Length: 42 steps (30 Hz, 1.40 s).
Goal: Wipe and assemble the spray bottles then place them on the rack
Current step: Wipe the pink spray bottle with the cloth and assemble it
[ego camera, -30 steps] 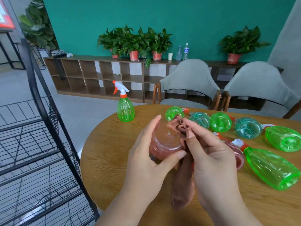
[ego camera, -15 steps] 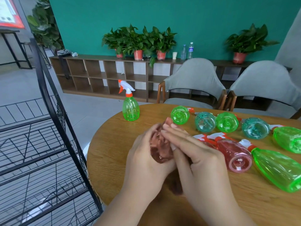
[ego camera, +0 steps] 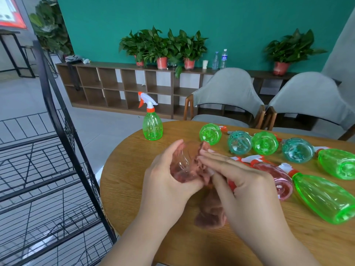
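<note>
My left hand (ego camera: pixel 167 181) grips a clear pink spray bottle (ego camera: pixel 182 166) above the round wooden table (ego camera: pixel 134 189), its base turned towards me. My right hand (ego camera: pixel 244 185) presses a brown cloth (ego camera: pixel 209 212) against the bottle's side with straight fingers; the cloth's tail hangs down below. One green spray bottle (ego camera: pixel 152 121) with a white and orange trigger head stands upright at the table's far left edge. Several green, teal and pink bottles (ego camera: pixel 265 143) lie on their sides to the right.
A black wire rack (ego camera: pixel 63 150) with tiered shelves stands left of the table. Two grey chairs (ego camera: pixel 226 96) are tucked in at the far side. A low wooden shelf unit (ego camera: pixel 119 87) with potted plants runs along the teal wall.
My right hand's fingers have straightened and slid across the pink bottle with the cloth. The bottle has turned in my left hand, and the view has shifted slightly.
</note>
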Tool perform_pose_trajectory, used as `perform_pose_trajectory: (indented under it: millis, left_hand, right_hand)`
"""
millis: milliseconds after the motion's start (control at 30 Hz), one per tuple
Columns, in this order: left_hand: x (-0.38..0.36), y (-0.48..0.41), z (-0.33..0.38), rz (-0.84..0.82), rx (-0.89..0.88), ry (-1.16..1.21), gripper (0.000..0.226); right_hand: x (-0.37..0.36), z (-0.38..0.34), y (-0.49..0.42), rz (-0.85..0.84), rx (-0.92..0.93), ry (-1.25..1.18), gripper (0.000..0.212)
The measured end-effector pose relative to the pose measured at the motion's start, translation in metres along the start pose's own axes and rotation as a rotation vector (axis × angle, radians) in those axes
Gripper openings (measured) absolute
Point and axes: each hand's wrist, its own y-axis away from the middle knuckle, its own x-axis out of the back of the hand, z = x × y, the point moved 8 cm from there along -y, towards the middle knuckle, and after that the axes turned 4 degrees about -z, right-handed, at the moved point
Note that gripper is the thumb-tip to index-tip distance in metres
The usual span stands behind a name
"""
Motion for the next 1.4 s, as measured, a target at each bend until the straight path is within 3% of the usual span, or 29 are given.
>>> perform_pose_trajectory:
  millis: [200, 333, 433, 533, 667, 833, 1067, 1300, 1400]
  left_hand:
    - [-0.02, 0.007, 0.017, -0.125, -0.075, -0.007, 0.098]
    - [-0.023, 0.006, 0.02, -0.131, -0.115, -0.007, 0.076]
    - [-0.016, 0.002, 0.008, -0.077, -0.067, 0.051, 0.052]
    - [-0.013, 0.0, 0.009, -0.077, -0.077, 0.034, 0.053]
    - [-0.022, 0.007, 0.026, -0.11, -0.112, 0.001, 0.051]
    - [-0.017, 0.002, 0.016, -0.066, -0.097, -0.025, 0.03]
    - [-0.002, -0.001, 0.015, 0.024, -0.084, -0.041, 0.073]
    - [0.007, -0.002, 0.012, 0.106, -0.014, 0.097, 0.093]
    - [0.003, 0.001, 0.015, 0.06, 0.003, 0.193, 0.093]
  right_hand:
    - [0.014, 0.021, -0.006, 0.09, -0.141, -0.023, 0.042]
    - [0.004, 0.001, -0.004, 0.107, -0.04, -0.064, 0.041]
    - [-0.012, -0.015, -0.001, 0.016, 0.062, -0.113, 0.041]
    - [-0.012, -0.017, -0.002, 0.006, 0.067, -0.143, 0.039]
    - [0.006, 0.002, -0.007, 0.137, -0.071, -0.151, 0.036]
    - [-0.009, -0.015, -0.006, -0.006, 0.042, -0.148, 0.035]
    - [-0.007, -0.009, -0.002, -0.031, 0.054, -0.293, 0.035]
    - [-0.007, 0.016, 0.001, 0.073, -0.135, -0.619, 0.02]
    - [-0.008, 0.03, 0.002, 0.16, -0.286, -0.838, 0.016]
